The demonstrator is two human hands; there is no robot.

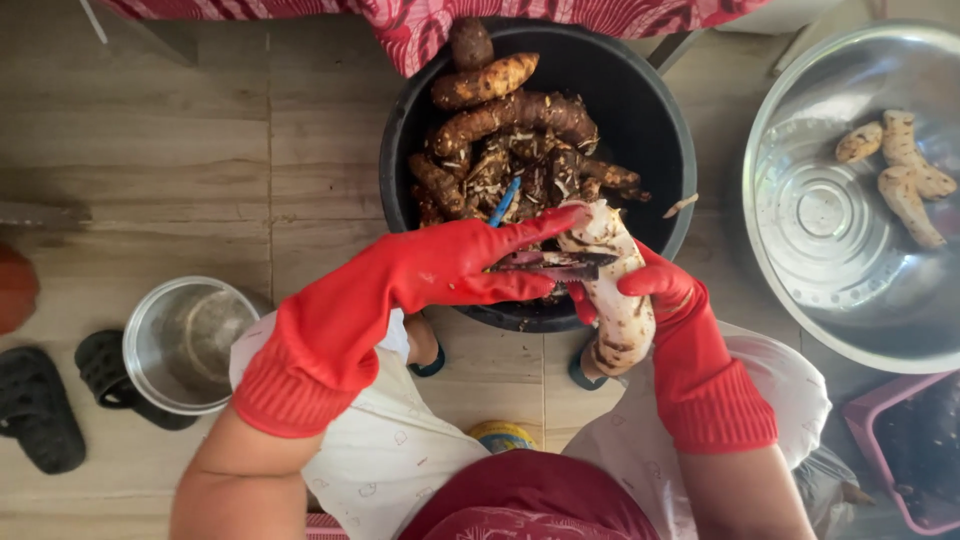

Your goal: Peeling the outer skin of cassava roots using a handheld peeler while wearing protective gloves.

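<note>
Head view: above a black bucket [660, 130] of unpeeled brown cassava roots [515, 115], the red-gloved right hand [655, 290] grips a half-peeled whitish root [615, 300] while the left hand [450, 270] clasps a peeler [550, 265] against it.

Left floor: a small steel pot [185, 343] beside black sandals [40, 405].
Right: a large steel basin [800, 290] with peeled roots [905, 165].
Lower right: a pink crate [868, 430].

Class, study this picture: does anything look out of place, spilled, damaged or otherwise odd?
Little stands out. One peel scrap perches on the rim of the black tub instead of inside it. The left hand and right hand work a half-peeled root over the tub.
</note>
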